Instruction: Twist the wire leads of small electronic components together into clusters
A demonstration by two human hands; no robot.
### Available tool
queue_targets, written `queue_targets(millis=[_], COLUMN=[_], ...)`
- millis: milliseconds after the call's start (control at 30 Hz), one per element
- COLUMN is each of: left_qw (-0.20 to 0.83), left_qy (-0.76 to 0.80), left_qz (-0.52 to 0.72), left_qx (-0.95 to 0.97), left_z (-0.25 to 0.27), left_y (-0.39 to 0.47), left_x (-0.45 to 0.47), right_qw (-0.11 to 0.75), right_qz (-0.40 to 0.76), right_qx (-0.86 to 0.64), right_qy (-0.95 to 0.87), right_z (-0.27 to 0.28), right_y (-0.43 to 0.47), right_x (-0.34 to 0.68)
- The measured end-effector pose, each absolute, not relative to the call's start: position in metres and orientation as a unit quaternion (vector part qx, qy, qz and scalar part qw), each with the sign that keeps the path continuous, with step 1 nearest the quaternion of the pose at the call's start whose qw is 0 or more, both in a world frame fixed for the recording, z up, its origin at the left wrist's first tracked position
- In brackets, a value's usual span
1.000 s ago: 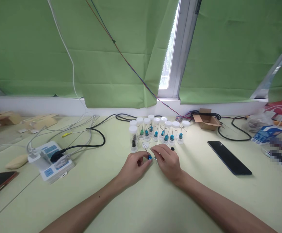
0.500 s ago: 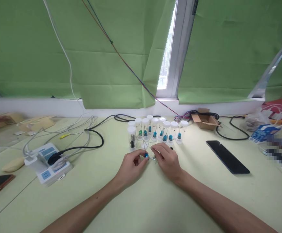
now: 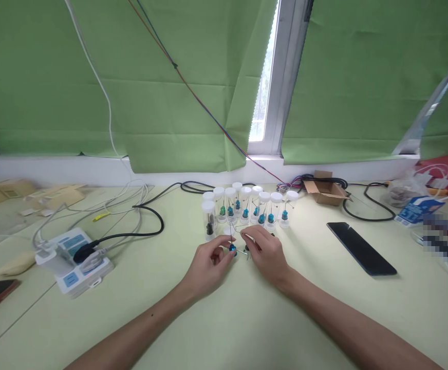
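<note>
My left hand (image 3: 210, 264) pinches a small shiny blue part (image 3: 232, 248) between thumb and fingertips, just above the table. A thin dark rod (image 3: 230, 231) rises from this part. Close beside it on the right, my right hand (image 3: 265, 252) has its fingers pressed together on a thin bent metal wire (image 3: 239, 228). A short silvery rod (image 3: 241, 252) spans the gap between the hands, and a small dark piece (image 3: 246, 247) sits partly hidden by my right fingers. Just beyond the hands stand several clear tubes with white caps (image 3: 208, 220), holding blue, green or black parts with thin rods.
A black phone-like slab (image 3: 360, 248) lies to the right, with an open cardboard box (image 3: 326, 192) behind it. On the left is a white power strip (image 3: 81, 262) with plugs and cables. A blue-and-white packet (image 3: 418, 209) stands far right.
My hands stay almost in place; the silvery rod between them shows a little more. At the far left, another person's hand has gone from the cardboard boxes.
</note>
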State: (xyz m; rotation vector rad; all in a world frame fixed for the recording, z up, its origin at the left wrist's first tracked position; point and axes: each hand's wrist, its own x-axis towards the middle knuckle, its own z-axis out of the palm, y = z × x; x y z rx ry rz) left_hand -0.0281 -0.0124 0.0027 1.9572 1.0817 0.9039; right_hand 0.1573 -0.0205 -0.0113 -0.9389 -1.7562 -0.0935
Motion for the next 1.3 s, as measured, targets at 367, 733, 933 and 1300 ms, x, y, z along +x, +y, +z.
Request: queue_targets(millis=[367,733,933,1300], left_qw=[0.346,0.338,0.314,0.248], left_qy=[0.409,0.416,0.443,0.501], left_qz=[0.344,0.340,0.339,0.332], left_qx=[0.771,0.773,0.769,0.760], left_z=[0.0021,0.0001,0.0034,0.0066], left_y=[-0.0126,-0.0108,-0.0109,-0.0142], left_x=[-0.0272,-0.0255,-0.0256,-0.0245], right_qw=[0.514,0.499,0.496,0.419], right_qz=[-0.001,0.012,0.010,0.036], right_qx=[-0.404,-0.409,-0.437,-0.476], right_qy=[-0.757,-0.764,-0.750,-0.773], right_z=[-0.0106,-0.0089,-0.0061,-0.0056], right_y=[-0.0185,-0.0184,-0.0202,-0.0248], right_x=[0.1592,0.1622,0.1647,0.1662])
